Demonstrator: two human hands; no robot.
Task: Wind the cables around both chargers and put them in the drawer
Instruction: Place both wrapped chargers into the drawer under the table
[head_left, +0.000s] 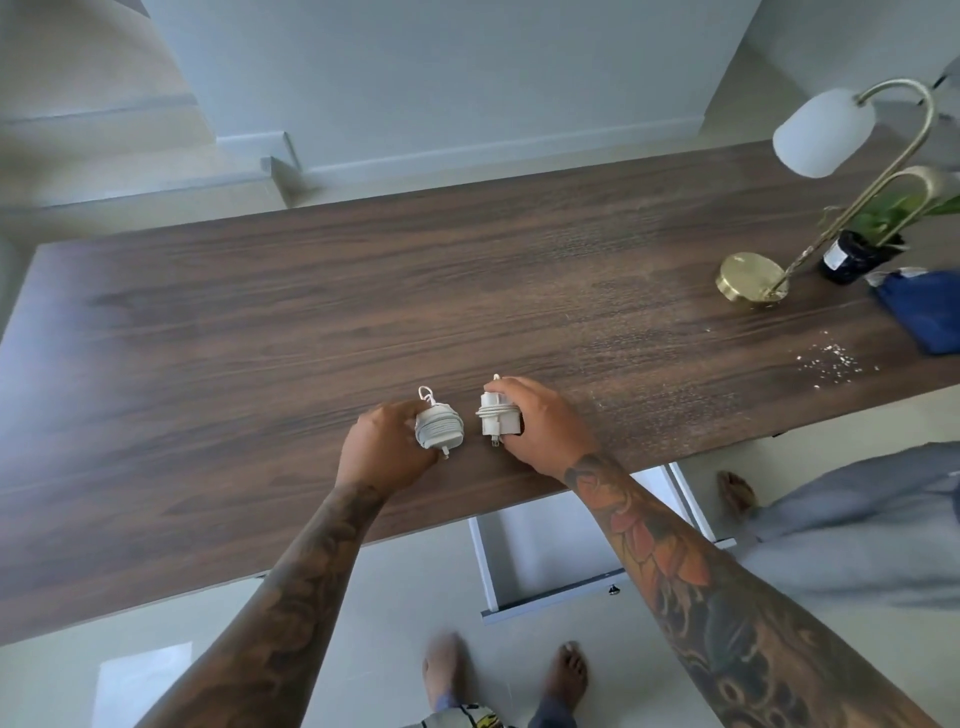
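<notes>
Two white chargers lie side by side near the front edge of the dark wooden desk (260, 322), each with its cable wound around it. My left hand (382, 451) grips the left charger (439, 426), whose cable end sticks up at the back. My right hand (545, 428) holds the right charger (497, 415), fingers over its top, its metal prongs pointing toward me. Below the desk edge, between my forearms, a white drawer (550, 551) stands pulled open, its inside bare where I can see it.
A brass lamp (753, 275) with a white shade stands at the desk's right end, beside a dark potted plant (852, 254) and a blue cloth (924, 312). White crumbs (831, 358) dot the desk near them. Another person's leg and foot (737, 493) are at the right.
</notes>
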